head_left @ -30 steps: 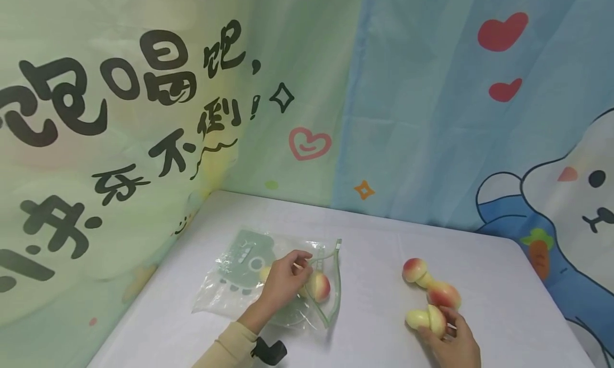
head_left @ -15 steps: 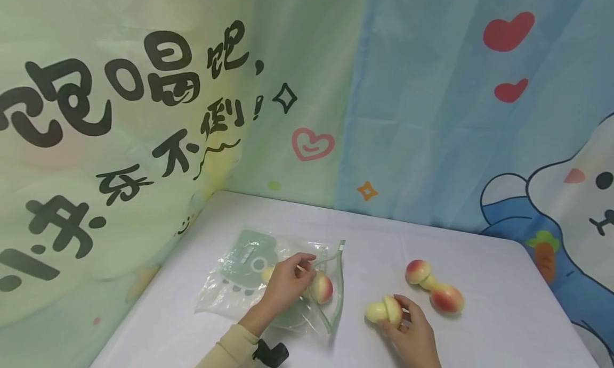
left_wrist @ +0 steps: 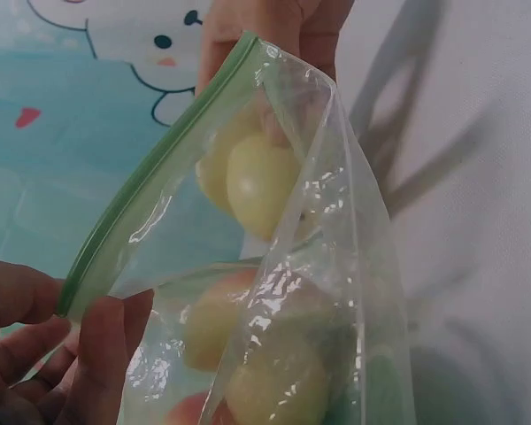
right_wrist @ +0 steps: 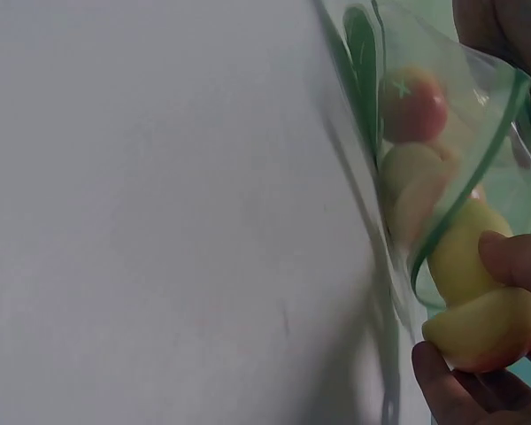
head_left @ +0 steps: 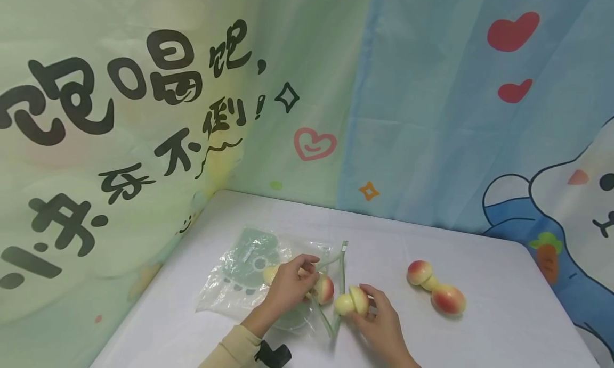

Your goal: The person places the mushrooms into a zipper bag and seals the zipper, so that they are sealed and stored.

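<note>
In the head view my left hand (head_left: 290,288) pinches the green zip edge of a clear plastic zip bag (head_left: 247,253) printed with a green dinosaur. The left wrist view shows the bag's mouth spread apart, thumb and fingers on its rim. Several toy mushrooms (left_wrist: 279,381), pale yellow with red-tinged caps, lie inside. My right hand (head_left: 386,322) grips another toy mushroom (head_left: 352,300) by its cap, stem pointing left. That stem reaches into the bag's opening, in front of the green edge (right_wrist: 478,181) in the right wrist view.
Two more toy mushrooms lie to the right on the white table (head_left: 384,251), one with its cap (head_left: 419,272) farther back, the other (head_left: 448,300) nearer. A black object (head_left: 273,353) sits by my left sleeve. Printed curtains (head_left: 408,117) stand behind the table.
My right hand has carried its toy mushroom leftward from beside the two on the table to the bag's mouth. My left hand keeps its hold on the bag.
</note>
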Demonstrator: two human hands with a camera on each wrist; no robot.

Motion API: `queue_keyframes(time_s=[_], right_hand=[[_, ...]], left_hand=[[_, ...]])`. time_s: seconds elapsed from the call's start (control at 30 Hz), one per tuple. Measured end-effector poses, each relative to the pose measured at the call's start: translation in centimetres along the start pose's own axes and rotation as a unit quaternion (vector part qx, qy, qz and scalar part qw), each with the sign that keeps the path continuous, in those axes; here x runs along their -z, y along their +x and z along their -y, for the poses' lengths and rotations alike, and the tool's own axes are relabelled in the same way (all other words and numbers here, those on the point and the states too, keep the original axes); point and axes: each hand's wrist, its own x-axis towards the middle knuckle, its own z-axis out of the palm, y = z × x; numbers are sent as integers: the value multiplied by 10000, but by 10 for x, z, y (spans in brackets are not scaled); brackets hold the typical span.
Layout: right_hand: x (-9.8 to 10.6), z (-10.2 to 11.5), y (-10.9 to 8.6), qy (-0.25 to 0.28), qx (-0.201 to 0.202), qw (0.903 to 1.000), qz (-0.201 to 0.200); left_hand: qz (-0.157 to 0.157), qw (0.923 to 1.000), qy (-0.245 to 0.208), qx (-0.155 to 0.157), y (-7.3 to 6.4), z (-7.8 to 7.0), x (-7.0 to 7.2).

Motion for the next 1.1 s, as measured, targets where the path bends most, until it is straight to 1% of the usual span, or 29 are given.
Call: queue_keyframes(time_s=[0.13,0.2,0.37,0.47,0.7,0.83,0.9,1.1], right_hand=[[-10,5,3,96,237,9997,0],[-13,8,4,181,277,9994,33],[-18,12,7,260,183,9992,247],[-21,14,9,343,156,9987,353],[-32,15,16,565,346,9965,515],[-36,15,19,684,403,9950,607],[-38,15,20,731,353,9947,627],[-44,13,23,518,360,9960,627]], left_hand=[[-8,10000,-9,-32,0,0,-1],[1,10000,-64,-22,0,0,-1],[91,9998,-179,-23,0,-1,0],[135,9998,-118,-16,-1,-3,1],[202,9995,-203,121,0,-4,1],[221,9995,-205,83,0,-3,1],[227,9995,-222,54,0,-3,1],[230,9992,-316,23,0,-2,0]])
